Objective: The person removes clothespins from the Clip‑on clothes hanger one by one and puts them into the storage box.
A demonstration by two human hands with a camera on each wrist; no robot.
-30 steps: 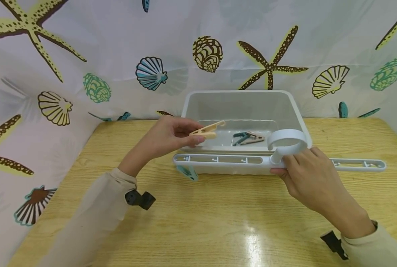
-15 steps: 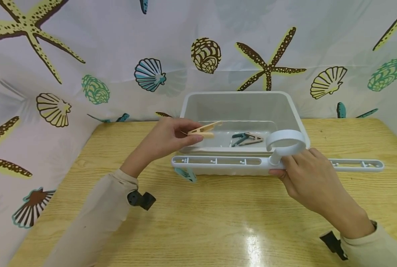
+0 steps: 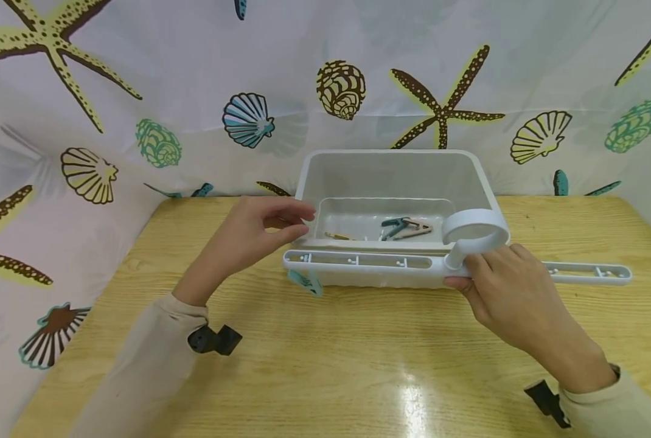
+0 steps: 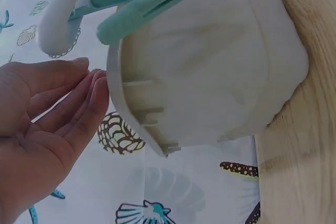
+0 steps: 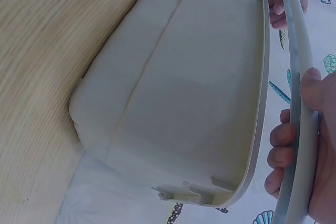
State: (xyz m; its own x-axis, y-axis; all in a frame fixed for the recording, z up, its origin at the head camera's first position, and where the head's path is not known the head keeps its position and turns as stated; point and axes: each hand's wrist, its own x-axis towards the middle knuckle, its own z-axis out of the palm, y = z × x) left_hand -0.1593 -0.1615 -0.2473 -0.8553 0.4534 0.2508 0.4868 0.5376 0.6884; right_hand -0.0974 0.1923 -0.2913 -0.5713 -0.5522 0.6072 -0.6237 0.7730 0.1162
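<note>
Where seashell curtain backs wooden table, white bin, left hand relaxed, empty, right hand gripping hanger bar.

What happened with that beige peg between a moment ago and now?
The left hand let go of the beige clothespin, which now lies inside the white bin; the hand is empty beside the rim. The right hand still grips the white hanger bar; the teal clip stays attached.
</note>
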